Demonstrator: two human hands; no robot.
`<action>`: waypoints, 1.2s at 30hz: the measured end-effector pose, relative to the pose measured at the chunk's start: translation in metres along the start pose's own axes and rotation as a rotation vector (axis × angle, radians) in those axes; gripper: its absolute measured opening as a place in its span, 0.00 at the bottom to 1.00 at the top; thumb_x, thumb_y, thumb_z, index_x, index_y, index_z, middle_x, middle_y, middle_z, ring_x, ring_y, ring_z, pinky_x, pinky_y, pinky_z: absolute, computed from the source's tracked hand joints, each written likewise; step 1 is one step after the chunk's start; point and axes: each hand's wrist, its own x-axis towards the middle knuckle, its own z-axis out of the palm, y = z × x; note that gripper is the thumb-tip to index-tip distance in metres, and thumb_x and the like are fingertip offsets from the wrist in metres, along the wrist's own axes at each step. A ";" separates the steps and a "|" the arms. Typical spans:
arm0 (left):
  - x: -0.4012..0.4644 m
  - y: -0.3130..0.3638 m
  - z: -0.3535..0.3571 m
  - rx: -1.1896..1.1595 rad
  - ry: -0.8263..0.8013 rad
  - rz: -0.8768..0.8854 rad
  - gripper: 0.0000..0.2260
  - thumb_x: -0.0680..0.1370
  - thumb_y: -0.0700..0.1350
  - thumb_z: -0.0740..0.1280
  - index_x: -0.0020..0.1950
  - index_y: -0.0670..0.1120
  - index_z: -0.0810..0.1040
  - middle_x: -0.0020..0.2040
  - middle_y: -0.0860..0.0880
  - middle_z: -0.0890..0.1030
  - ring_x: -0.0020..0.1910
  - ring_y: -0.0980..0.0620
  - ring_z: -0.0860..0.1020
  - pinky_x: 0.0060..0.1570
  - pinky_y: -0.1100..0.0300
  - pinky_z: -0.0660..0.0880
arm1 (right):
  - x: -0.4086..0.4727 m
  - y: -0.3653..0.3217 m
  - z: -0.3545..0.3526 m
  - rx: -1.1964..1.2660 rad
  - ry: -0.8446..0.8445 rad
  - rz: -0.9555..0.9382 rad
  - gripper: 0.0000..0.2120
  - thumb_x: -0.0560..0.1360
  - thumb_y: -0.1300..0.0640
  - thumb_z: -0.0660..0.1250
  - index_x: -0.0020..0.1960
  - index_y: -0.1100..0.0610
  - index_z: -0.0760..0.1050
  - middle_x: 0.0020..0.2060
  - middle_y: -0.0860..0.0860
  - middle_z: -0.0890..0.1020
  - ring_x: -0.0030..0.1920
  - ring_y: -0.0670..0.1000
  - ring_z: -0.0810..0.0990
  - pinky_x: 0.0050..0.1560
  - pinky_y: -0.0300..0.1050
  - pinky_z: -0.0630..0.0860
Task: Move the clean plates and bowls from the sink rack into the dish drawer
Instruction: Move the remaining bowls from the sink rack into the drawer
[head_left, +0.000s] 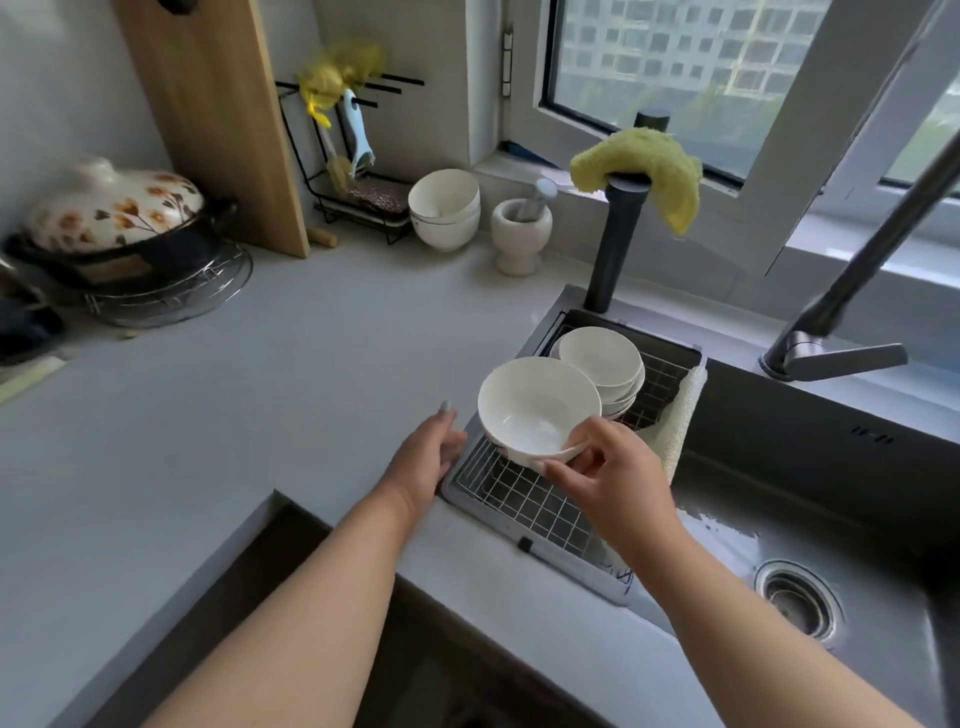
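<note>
Right hand (608, 470) pinched the white bowl (537, 410) by its 5 o'clock rim, tilted above the sink rack (524, 499) to lift it clear, left hand (428, 457) fingers relaxed at 9 o'clock over the bench (260, 389), stacked bowls (602, 364) waiting at 1 o'clock.

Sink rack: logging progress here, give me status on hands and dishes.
Right hand pinches white bowl by its rim over the sink rack. Left hand open beside it. Stack of bowls waits in rack. Nothing in the way.
</note>
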 end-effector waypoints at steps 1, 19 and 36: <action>-0.012 -0.002 0.001 -0.137 -0.017 -0.035 0.23 0.82 0.58 0.55 0.71 0.48 0.70 0.58 0.41 0.80 0.58 0.46 0.78 0.62 0.52 0.73 | -0.004 -0.003 0.000 -0.009 -0.019 -0.035 0.14 0.65 0.51 0.78 0.42 0.53 0.75 0.36 0.46 0.74 0.35 0.42 0.71 0.34 0.34 0.67; -0.193 -0.058 -0.062 -0.684 0.410 0.075 0.17 0.68 0.46 0.69 0.55 0.42 0.76 0.40 0.40 0.82 0.42 0.42 0.81 0.43 0.49 0.82 | -0.086 -0.084 0.058 0.458 -0.486 -0.180 0.14 0.77 0.48 0.64 0.61 0.44 0.68 0.33 0.52 0.76 0.36 0.52 0.78 0.40 0.50 0.76; -0.404 -0.147 -0.173 -0.815 0.871 0.161 0.11 0.79 0.47 0.60 0.56 0.41 0.72 0.41 0.34 0.80 0.35 0.41 0.81 0.31 0.56 0.79 | -0.248 -0.228 0.156 0.745 -1.264 0.175 0.15 0.78 0.49 0.62 0.55 0.61 0.73 0.41 0.60 0.80 0.39 0.56 0.81 0.49 0.55 0.78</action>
